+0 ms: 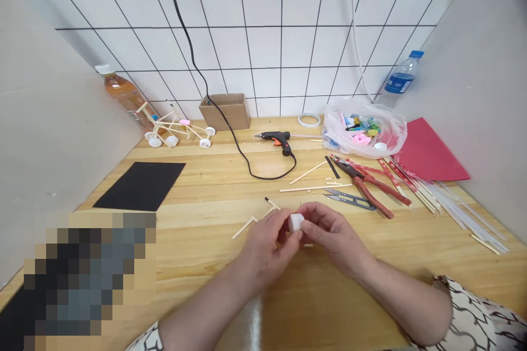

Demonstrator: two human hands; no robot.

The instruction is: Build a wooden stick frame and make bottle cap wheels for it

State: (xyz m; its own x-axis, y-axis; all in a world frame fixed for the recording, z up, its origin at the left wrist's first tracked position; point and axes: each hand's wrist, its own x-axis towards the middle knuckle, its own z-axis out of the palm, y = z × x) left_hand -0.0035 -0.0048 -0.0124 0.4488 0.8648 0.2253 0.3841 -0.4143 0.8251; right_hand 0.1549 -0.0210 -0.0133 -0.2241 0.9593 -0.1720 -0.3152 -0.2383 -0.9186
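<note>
Above the front middle of the table, both my hands have their fingertips on a small white bottle cap [296, 222]. My left hand [267, 244] is closed around its left side. From the right, my right hand [329, 236] pinches the cap between thumb and fingers. Thin wooden sticks [244, 228], one with a dark tip, stick out past the left knuckles; whether that hand touches them is hidden. Grey thread snips [349, 199] and red-handled pliers [370, 184] lie beyond the right hand.
A black glue gun [275, 138] lies behind, its cord looping over the table. A stick frame with cap wheels [177, 129] stands back left by a tea bottle [125, 96]. A plastic bag of caps [362, 129], red sheet [432, 151], black sheet [140, 185] and cardboard box [226, 112] surround the workspace.
</note>
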